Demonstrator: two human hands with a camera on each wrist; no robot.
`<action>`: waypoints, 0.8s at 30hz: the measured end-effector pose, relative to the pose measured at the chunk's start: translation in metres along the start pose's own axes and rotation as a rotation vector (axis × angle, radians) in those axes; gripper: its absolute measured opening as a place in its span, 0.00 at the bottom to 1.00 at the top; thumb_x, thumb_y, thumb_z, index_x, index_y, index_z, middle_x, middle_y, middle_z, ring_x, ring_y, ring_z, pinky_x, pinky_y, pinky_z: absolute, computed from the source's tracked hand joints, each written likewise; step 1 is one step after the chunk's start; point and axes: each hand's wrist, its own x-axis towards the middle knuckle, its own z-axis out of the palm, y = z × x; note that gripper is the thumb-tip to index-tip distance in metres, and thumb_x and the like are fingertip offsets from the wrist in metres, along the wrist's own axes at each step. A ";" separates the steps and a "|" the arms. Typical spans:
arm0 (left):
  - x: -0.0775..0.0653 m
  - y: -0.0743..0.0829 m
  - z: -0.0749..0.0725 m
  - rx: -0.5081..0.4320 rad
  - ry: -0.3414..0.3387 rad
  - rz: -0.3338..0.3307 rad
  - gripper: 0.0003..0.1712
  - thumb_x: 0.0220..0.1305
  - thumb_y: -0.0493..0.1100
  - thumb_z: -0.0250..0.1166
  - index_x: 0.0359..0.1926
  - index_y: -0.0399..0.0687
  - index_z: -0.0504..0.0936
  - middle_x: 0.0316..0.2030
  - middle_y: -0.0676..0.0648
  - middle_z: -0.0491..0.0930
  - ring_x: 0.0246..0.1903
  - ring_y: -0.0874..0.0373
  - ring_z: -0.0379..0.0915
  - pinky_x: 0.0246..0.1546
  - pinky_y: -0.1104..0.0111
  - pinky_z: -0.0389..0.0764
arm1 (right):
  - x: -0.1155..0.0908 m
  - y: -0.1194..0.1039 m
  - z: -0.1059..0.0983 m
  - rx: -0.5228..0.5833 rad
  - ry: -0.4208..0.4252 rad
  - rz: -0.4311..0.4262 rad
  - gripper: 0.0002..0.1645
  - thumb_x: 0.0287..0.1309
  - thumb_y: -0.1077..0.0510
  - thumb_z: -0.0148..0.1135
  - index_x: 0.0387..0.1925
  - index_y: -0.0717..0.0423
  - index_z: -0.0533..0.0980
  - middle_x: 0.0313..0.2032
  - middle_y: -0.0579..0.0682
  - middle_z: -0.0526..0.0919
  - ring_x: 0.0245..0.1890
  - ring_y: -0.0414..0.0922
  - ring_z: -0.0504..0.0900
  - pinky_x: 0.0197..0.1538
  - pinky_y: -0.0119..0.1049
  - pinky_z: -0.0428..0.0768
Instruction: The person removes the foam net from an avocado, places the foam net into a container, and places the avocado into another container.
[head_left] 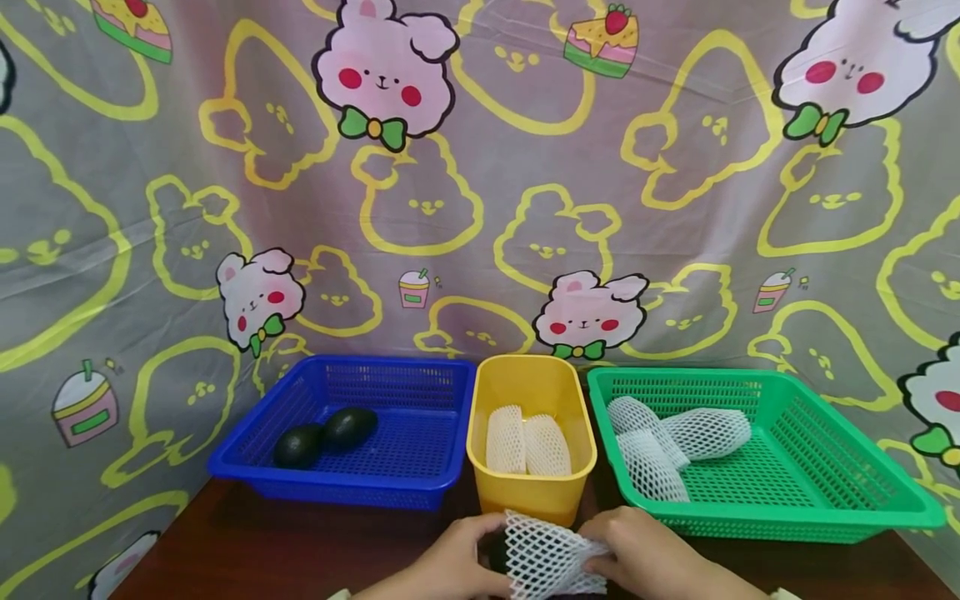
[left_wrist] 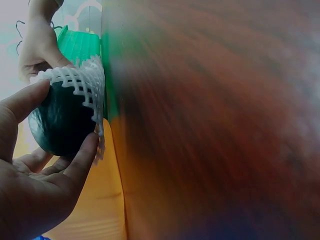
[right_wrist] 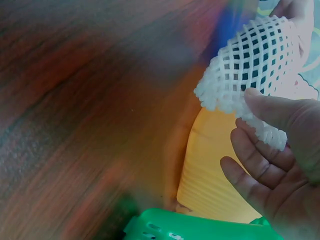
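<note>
A dark green avocado (left_wrist: 60,120) sits partly inside a white foam net sleeve (head_left: 551,557). My left hand (head_left: 459,560) grips its bare end, the thumb on one side and the fingers curled round the other. On the opposite side, my right hand (head_left: 637,550) pinches the narrow gathered end of the sleeve between thumb and fingers. Dark fruit shows through the mesh in the right wrist view. Both hands are low in front of the yellow bin (head_left: 531,493), in which folded foam net sleeves (head_left: 506,440) stand.
To the left, a blue basket (head_left: 345,483) contains two bare avocados (head_left: 350,428). A green basket (head_left: 780,521) on the right holds several net-wrapped items (head_left: 707,433). All three containers stand on a dark wooden table (head_left: 300,542) before a patterned cloth (head_left: 480,167).
</note>
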 end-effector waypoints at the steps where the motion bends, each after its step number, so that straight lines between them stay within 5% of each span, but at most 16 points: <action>1: -0.001 0.001 -0.001 -0.007 0.010 -0.017 0.30 0.44 0.31 0.75 0.51 0.39 0.78 0.38 0.56 0.79 0.26 0.68 0.76 0.25 0.73 0.79 | 0.000 0.000 0.000 -0.014 0.003 0.003 0.06 0.54 0.58 0.71 0.33 0.44 0.82 0.31 0.29 0.79 0.30 0.27 0.75 0.32 0.29 0.78; 6: -0.007 0.002 -0.003 -0.039 0.049 -0.075 0.34 0.44 0.34 0.78 0.55 0.38 0.76 0.40 0.52 0.78 0.20 0.65 0.75 0.17 0.72 0.77 | -0.002 -0.002 -0.002 -0.014 -0.022 0.046 0.05 0.54 0.57 0.71 0.32 0.44 0.82 0.30 0.28 0.78 0.28 0.28 0.74 0.33 0.30 0.78; 18: -0.009 -0.001 -0.009 -0.004 0.036 -0.029 0.35 0.44 0.36 0.78 0.56 0.37 0.76 0.41 0.54 0.78 0.30 0.66 0.77 0.31 0.73 0.79 | 0.004 -0.011 -0.004 -0.013 -0.087 0.120 0.17 0.51 0.53 0.73 0.45 0.48 0.81 0.36 0.31 0.79 0.33 0.29 0.75 0.36 0.32 0.79; 24: -0.010 0.000 -0.010 0.049 0.029 0.001 0.34 0.45 0.37 0.78 0.55 0.37 0.77 0.42 0.57 0.78 0.33 0.68 0.76 0.35 0.74 0.78 | 0.014 -0.022 -0.005 -0.083 -0.103 0.122 0.17 0.51 0.51 0.73 0.43 0.50 0.81 0.33 0.31 0.79 0.30 0.28 0.74 0.35 0.33 0.78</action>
